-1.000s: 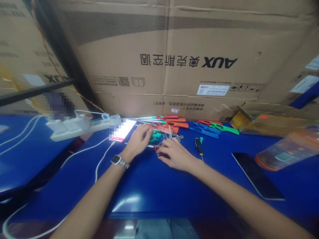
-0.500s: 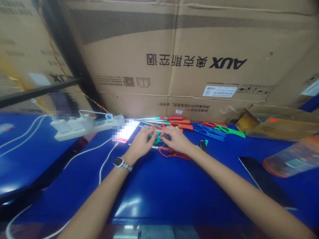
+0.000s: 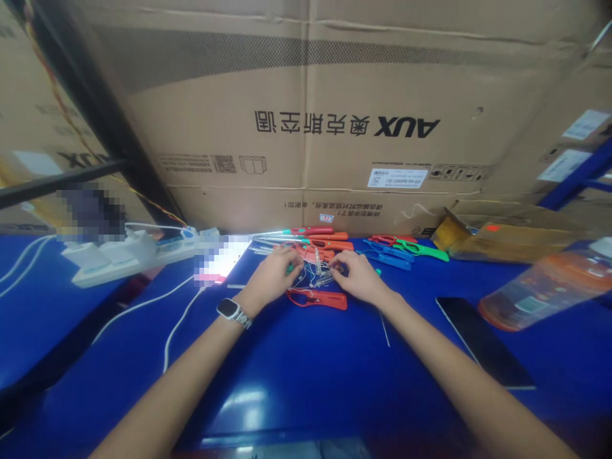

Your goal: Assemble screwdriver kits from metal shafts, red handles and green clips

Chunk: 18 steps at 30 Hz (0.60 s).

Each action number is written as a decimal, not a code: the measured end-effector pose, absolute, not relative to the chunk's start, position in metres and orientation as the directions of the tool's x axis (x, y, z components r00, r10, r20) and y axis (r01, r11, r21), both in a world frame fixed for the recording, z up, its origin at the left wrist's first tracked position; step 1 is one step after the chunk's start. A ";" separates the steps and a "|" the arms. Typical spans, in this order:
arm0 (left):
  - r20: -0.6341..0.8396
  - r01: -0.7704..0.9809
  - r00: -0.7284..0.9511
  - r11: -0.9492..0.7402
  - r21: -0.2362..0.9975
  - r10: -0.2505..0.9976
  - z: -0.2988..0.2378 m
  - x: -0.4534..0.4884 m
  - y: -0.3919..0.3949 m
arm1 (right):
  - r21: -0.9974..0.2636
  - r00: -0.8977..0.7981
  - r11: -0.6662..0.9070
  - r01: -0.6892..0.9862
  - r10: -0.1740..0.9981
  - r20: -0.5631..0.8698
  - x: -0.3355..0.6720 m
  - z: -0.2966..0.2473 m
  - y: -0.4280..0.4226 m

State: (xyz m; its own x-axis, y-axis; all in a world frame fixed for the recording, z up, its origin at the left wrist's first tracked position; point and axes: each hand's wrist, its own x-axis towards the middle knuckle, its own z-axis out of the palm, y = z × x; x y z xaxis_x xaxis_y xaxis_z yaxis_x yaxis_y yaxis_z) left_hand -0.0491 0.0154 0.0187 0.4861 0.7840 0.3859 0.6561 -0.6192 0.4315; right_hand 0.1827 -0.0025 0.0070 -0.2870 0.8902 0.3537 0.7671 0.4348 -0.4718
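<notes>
My left hand (image 3: 276, 275) is closed over a small green piece (image 3: 290, 268), its fingers curled at the left of a cluster of parts. My right hand (image 3: 361, 275) is closed in a pinch at the cluster's right side; whatever is between its fingertips is too small to make out. Between the hands lie thin white wires and small clear and metallic parts (image 3: 324, 278). Just below them rests a red lighter handle shell (image 3: 327, 299) with a trigger loop. Behind are long stick lighters with red (image 3: 313, 230) and orange (image 3: 329, 245) handles and metal tubes.
Blue (image 3: 389, 255) and green (image 3: 425, 250) handle shells lie to the right. Beyond them are a dark phone (image 3: 478, 341), a plastic bottle (image 3: 545, 290) and an opened carton (image 3: 511, 233). A lit phone (image 3: 229, 258) and power strip (image 3: 143, 255) with white cables occupy the left. Large cardboard (image 3: 287, 159) stands behind.
My hands have moved apart, uncovering wires and small parts between them. A thin rod now shows below my right wrist. The view has shifted slightly to the right.
</notes>
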 end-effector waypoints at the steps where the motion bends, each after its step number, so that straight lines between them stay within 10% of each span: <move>1: 0.390 0.654 0.486 -0.621 0.432 0.782 0.018 -0.044 0.016 | -0.440 -0.326 0.456 0.773 0.882 0.341 0.183 0.006 -0.004; 18: 0.316 0.604 0.527 -0.610 0.514 0.789 0.014 -0.065 0.011 | -0.373 -0.456 0.477 0.796 0.878 0.147 0.179 0.019 -0.004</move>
State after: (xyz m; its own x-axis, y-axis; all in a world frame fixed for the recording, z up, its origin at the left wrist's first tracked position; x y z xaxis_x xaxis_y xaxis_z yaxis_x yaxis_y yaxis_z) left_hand -0.0654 0.0113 0.0139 0.5270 0.7887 0.3164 0.6035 -0.6095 0.5141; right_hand 0.1794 -0.0040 0.0194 -0.4564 0.8775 0.1472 0.7959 0.4766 -0.3734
